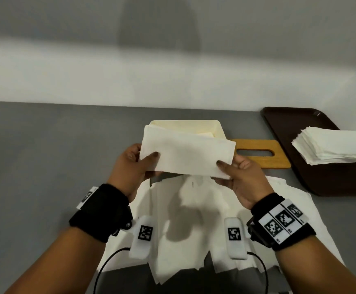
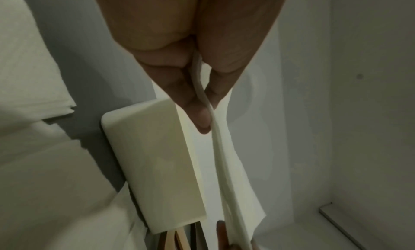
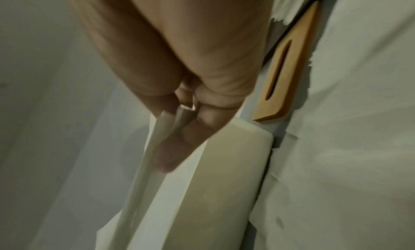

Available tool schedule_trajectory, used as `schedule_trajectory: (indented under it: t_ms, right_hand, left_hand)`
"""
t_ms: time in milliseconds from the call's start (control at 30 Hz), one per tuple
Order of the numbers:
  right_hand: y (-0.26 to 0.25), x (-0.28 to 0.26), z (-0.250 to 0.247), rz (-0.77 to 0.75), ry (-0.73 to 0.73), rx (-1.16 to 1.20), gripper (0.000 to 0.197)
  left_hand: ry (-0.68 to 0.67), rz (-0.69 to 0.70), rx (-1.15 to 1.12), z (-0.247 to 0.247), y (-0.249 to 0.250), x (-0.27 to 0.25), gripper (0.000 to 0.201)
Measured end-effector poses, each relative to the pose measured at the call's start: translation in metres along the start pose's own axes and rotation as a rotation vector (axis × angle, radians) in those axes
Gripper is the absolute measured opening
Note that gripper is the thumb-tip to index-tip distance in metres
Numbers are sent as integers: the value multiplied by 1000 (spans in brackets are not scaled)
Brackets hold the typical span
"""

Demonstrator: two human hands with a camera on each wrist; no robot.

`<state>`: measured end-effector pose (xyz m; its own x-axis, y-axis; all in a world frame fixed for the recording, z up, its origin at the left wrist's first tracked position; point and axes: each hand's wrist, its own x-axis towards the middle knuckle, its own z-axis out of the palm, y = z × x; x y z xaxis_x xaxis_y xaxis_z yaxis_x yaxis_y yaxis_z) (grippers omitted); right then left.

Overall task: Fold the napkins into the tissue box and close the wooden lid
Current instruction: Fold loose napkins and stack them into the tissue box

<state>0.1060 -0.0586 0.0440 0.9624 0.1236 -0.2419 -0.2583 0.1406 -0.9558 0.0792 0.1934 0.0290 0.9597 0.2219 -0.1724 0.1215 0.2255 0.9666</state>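
Observation:
A folded white napkin (image 1: pixel 187 152) hangs in the air just in front of the cream tissue box (image 1: pixel 218 128), covering most of its opening. My left hand (image 1: pixel 140 164) pinches the napkin's left end between thumb and fingers; my right hand (image 1: pixel 231 167) pinches its right end the same way. In the left wrist view the napkin (image 2: pixel 226 165) runs edge-on past the box (image 2: pixel 152 165). The right wrist view shows the napkin (image 3: pixel 143 174) beside the box (image 3: pixel 231 174). The wooden lid (image 1: pixel 260 153), with its slot, lies flat on the table right of the box, also seen as the lid (image 3: pixel 289 63).
Several unfolded white napkins (image 1: pixel 194 225) are spread on the grey table (image 1: pixel 45 155) below my hands. A dark brown tray (image 1: pixel 289 124) at the right carries a stack of folded napkins (image 1: pixel 332 147). A pale wall stands behind the table.

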Motion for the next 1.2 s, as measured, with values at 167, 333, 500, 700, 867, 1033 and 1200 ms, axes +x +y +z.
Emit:
schedule_trajectory:
  t_ms: [167, 333, 500, 700, 867, 1033, 1200]
  right_hand:
    - [-37, 42, -4, -85, 104, -39, 15]
    - [-55, 86, -12, -62, 119, -233, 20]
    - [-40, 116, 3, 32, 61, -366, 28]
    - [-35, 121, 18, -2, 109, -721, 12]
    - [-44, 108, 11, -112, 199, -1020, 30]
    - [-52, 70, -17, -213, 280, -1024, 34]
    - [-48, 21, -73, -222, 366, -1008, 24]
  left_hand:
    - [111, 51, 164, -6, 4, 29, 4]
    - [92, -31, 414, -9, -1, 52, 20]
    - [62, -69, 477, -4, -6, 59, 25]
    - [65, -74, 457, -7, -10, 61, 23]
    - [120, -5, 537, -7, -8, 55, 26]
    - [228, 337, 795, 11, 4, 33, 26]
    - [51, 430, 764, 64, 3, -1, 19]
